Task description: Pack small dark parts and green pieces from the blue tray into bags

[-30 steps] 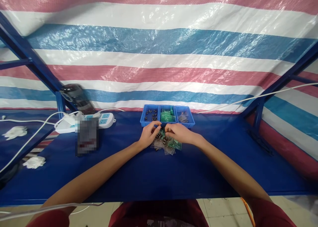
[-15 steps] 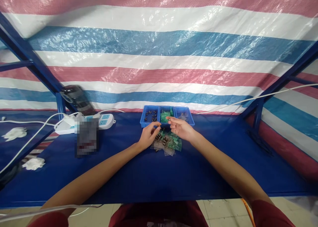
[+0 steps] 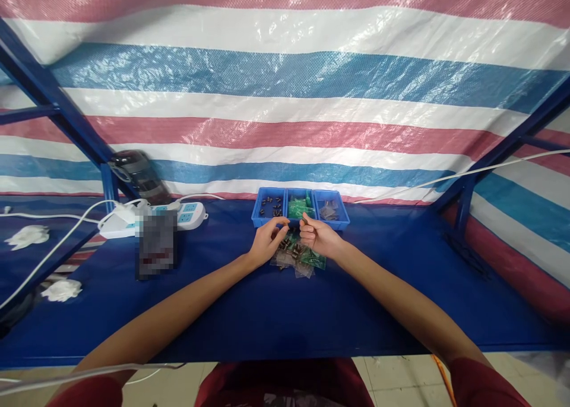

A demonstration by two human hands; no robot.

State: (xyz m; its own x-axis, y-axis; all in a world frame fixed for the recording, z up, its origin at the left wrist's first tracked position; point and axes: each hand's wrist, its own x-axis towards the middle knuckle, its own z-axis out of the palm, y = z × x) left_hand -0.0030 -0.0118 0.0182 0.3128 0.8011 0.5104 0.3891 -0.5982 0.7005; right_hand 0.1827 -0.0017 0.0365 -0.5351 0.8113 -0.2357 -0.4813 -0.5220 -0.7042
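Observation:
My left hand [image 3: 266, 242] is at the front edge of the left blue bin [image 3: 268, 223], fingers curled and thumb brought close to the index finger. Whatever it pinches, if anything, is too small to make out. Facing it, my right hand [image 3: 323, 239] is closed, thumb against the bent index finger. A tiny dark bit shows at its fingertips, its kind unclear. Under and between both hands lies a pile of small clear bags [image 3: 304, 269] with dark metal-looking parts [image 3: 291, 251] and green pieces [image 3: 317, 257].
The left bin holds small dark parts [image 3: 276, 208], the middle one green packets [image 3: 299, 207], the right one clear bags [image 3: 328, 210]. A white power strip [image 3: 191, 215], a blurred dark object [image 3: 157, 243] and a dark bottle [image 3: 140, 175] stand left on the blue table [image 3: 285, 324].
My right hand has drawn down slightly and its fingers have curled in more, uncovering more of the right bin. My left hand has stayed nearly in place.

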